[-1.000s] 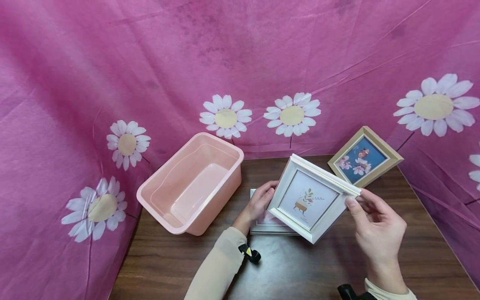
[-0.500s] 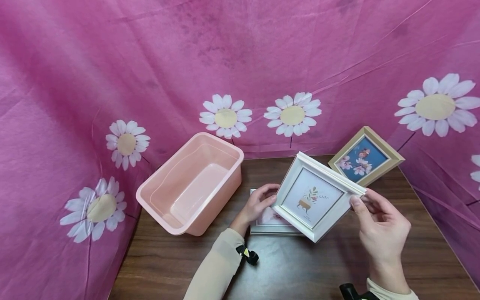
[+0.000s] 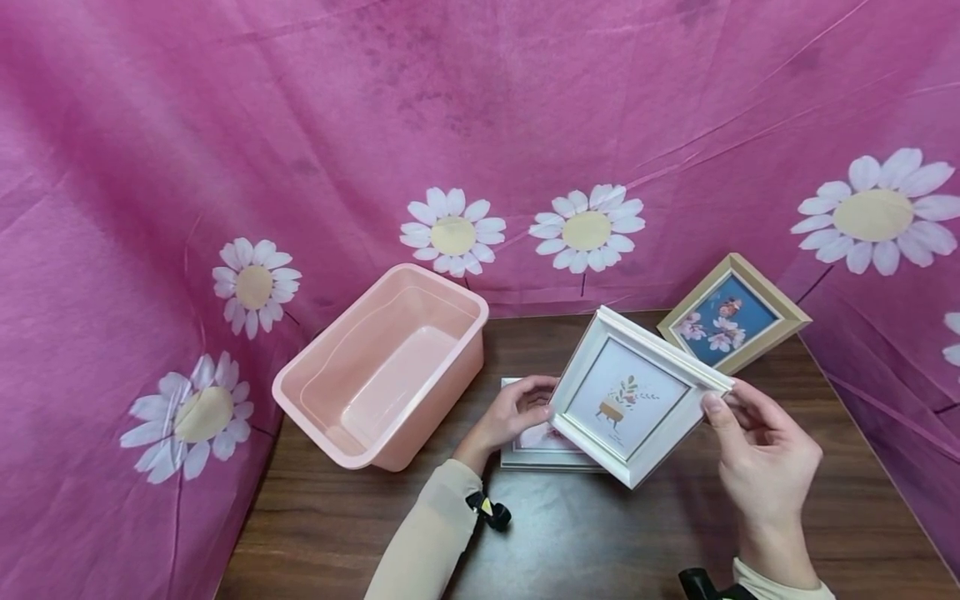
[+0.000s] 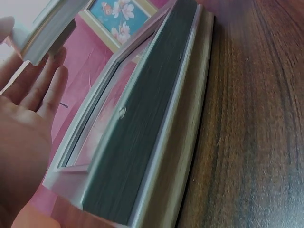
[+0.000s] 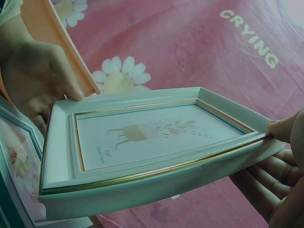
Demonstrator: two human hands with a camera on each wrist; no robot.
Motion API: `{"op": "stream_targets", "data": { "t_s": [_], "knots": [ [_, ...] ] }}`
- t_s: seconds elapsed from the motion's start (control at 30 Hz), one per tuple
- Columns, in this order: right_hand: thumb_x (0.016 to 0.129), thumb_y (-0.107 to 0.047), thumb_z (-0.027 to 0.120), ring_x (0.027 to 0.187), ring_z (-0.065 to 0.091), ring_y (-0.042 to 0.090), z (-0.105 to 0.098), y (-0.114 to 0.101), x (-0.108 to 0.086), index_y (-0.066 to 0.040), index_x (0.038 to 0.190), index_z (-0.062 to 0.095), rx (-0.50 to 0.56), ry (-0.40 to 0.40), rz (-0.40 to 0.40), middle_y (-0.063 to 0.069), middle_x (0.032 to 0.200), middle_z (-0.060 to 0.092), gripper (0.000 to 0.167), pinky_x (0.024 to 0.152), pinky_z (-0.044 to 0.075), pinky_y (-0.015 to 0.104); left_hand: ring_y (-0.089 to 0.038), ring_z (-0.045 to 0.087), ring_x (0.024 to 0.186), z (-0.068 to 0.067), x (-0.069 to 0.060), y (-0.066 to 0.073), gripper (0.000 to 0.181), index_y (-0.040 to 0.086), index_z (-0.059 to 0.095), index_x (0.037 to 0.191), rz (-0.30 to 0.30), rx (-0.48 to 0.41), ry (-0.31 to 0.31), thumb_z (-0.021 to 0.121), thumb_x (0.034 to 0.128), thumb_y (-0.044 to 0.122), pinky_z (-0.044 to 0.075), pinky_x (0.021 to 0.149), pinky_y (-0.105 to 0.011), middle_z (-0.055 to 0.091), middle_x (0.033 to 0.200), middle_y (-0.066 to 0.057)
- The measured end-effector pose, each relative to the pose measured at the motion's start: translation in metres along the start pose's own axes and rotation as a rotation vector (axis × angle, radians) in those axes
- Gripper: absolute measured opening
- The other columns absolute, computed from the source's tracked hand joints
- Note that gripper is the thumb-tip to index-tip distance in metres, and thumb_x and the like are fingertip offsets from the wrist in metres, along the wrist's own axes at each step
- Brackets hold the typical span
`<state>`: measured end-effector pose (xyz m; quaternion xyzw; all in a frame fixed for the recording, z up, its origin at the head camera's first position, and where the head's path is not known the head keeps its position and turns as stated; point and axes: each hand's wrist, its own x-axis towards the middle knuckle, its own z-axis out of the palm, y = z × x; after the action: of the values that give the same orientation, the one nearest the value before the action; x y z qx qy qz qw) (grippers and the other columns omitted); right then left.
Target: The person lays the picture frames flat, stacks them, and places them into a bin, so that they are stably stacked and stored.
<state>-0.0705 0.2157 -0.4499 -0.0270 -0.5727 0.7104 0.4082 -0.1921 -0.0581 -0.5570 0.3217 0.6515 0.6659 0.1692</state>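
Right wrist view: I can read "10cmx15cm" inside the white frame [image 5: 159, 135] and "CRYING" on the pink cloth [image 5: 166, 57]. It's held tilted over the counter [image 3: 585, 542], right of the pink tub [image 3: 442, 396]; the left hand's [image 3: 512, 418] fingers pinch its tub-side corner, the right hand's [image 3: 768, 458] its farthest, thumb in front.

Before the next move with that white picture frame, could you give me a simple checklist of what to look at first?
1. Left hand gripping the held white frame: ok, thumb and fingers at its left edge.
2. Right hand gripping it too: ok, at the opposite corner, thumb in front.
3. Held frame apart from the frame lying beneath: ok, the left wrist view shows a gap.
4. Tan frame untouched by either hand: ok, at the back right.
5. Pink bin uncovered: ok, nothing lies across its top.
6. Held frame's back undamaged: cannot tell, hidden.
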Motion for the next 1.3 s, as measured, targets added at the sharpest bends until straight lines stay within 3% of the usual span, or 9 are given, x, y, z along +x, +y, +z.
{"op": "stream_targets", "data": {
  "t_s": [0.27,0.43,0.63,0.77,1.0,1.3],
  "knots": [
    [0.084,0.027,0.069,0.071,0.077,0.005,-0.001,0.002,0.0,0.023,0.112,0.072,0.071,0.023,-0.012,0.003,0.085,0.083,0.028,0.066,0.06,0.012,-0.001,0.063,0.125,-0.003,-0.006,-0.003,0.049,-0.019,0.052,0.143,-0.034,-0.046,-0.048,0.067,0.0983,-0.006,0.051,0.116,-0.026,0.057,0.142,-0.043],
    [0.084,0.028,0.069,0.07,0.077,0.006,-0.002,0.003,0.0,0.023,0.111,0.072,0.077,0.023,-0.009,0.003,0.085,0.083,0.028,0.065,0.061,0.013,0.002,0.064,0.123,-0.004,-0.008,-0.004,0.05,-0.02,0.053,0.142,-0.031,-0.065,-0.039,0.07,0.0977,-0.004,0.052,0.115,-0.024,0.057,0.139,-0.045],
    [0.085,0.027,0.068,0.07,0.077,0.004,0.0,0.001,-0.001,0.025,0.112,0.071,0.047,0.024,0.002,0.0,0.084,0.082,0.027,0.065,0.061,0.013,0.003,0.067,0.119,-0.004,-0.011,-0.007,0.049,-0.023,0.054,0.137,-0.007,-0.091,0.012,0.073,0.0986,0.001,0.054,0.109,-0.02,0.057,0.134,-0.048],
    [0.084,0.027,0.069,0.069,0.077,0.004,-0.002,0.004,0.0,0.021,0.112,0.074,0.057,0.021,0.026,0.001,0.084,0.082,0.029,0.065,0.06,0.012,0.002,0.069,0.114,-0.004,-0.012,-0.008,0.045,-0.025,0.055,0.134,-0.003,-0.116,0.045,0.071,0.0975,-0.005,0.055,0.105,-0.019,0.057,0.132,-0.051],
    [0.085,0.023,0.073,0.067,0.077,0.003,-0.006,0.005,0.001,0.01,0.111,0.079,-0.061,0.035,0.142,-0.001,0.082,0.082,0.03,0.064,0.06,0.012,0.002,0.07,0.109,-0.006,-0.017,-0.008,0.037,-0.026,0.058,0.129,0.003,-0.097,0.12,0.069,0.0957,-0.012,0.057,0.101,-0.019,0.059,0.127,-0.051],
    [0.085,0.022,0.074,0.069,0.079,0.007,-0.003,0.005,-0.001,0.008,0.108,0.079,-0.035,0.043,0.253,0.003,0.083,0.083,0.027,0.066,0.062,0.017,0.001,0.073,0.102,-0.008,-0.022,-0.013,0.029,-0.025,0.063,0.121,0.068,-0.062,0.237,0.069,0.0948,-0.015,0.06,0.093,-0.018,0.063,0.117,-0.051]
  ]
}}
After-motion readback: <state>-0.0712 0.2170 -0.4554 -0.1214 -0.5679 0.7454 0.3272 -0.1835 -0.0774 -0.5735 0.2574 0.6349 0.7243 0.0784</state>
